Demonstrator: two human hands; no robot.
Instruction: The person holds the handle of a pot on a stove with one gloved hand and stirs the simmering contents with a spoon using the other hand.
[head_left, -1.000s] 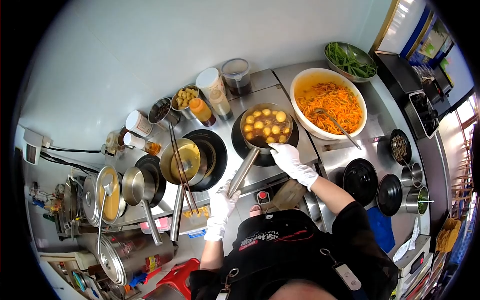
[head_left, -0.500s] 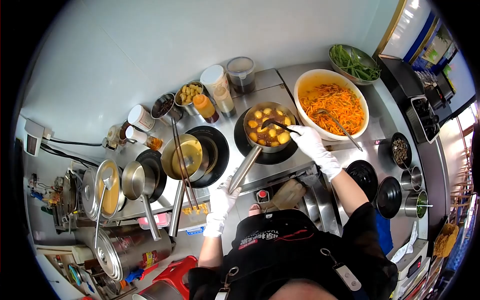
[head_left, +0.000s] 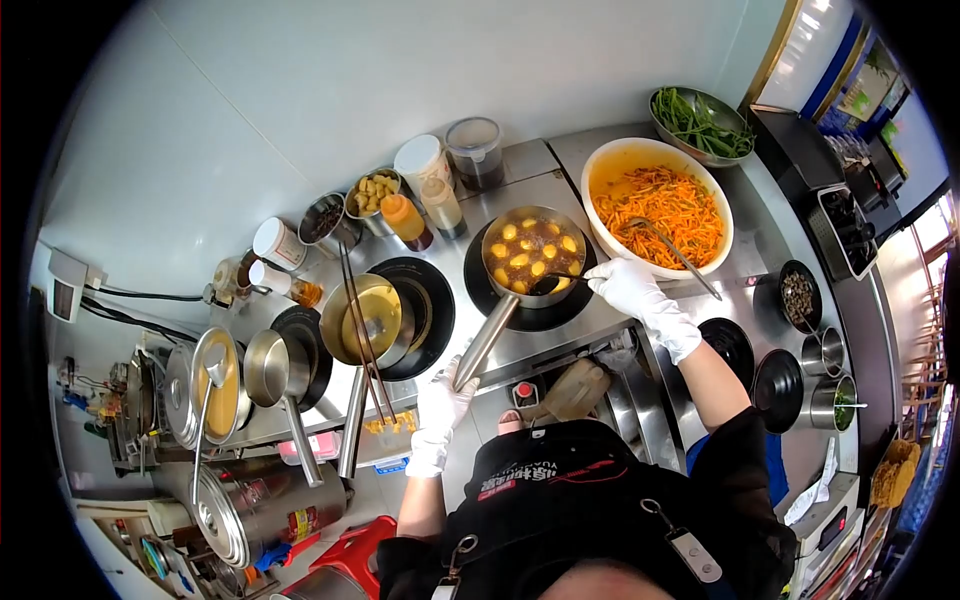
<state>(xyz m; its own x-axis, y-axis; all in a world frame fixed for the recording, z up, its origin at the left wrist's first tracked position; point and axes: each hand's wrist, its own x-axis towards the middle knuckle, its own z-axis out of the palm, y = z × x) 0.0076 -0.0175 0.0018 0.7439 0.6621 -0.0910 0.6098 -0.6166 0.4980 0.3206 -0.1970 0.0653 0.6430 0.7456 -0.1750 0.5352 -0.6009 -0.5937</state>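
Observation:
A steel saucepan (head_left: 489,252) on a black round burner plate (head_left: 560,318) holds brown liquid with several yellow, egg-like pieces (head_left: 537,268). My left hand (head_left: 443,400), in a white glove, is closed around the end of the pan's handle (head_left: 487,340). A black spoon (head_left: 570,276) dips into the liquid at the pan's near right side; its bowl is partly sunk. Closed on the spoon's handle is my gloved right hand (head_left: 640,297), just beside the pan's rim and below the big white bowl (head_left: 728,235).
The bowl holds shredded carrot (head_left: 665,215) and a metal spoon (head_left: 680,258). Long chopsticks (head_left: 362,325) rest across a second saucepan (head_left: 338,335) on the left. Sauce bottles (head_left: 405,220) line the back. Black plates (head_left: 778,392) lie on the right, and a bowl of greens (head_left: 705,125) stands at the back right.
The spoon has moved from the pan's middle toward its near right side, and my right hand has shifted slightly right and down. My left hand stays on the handle.

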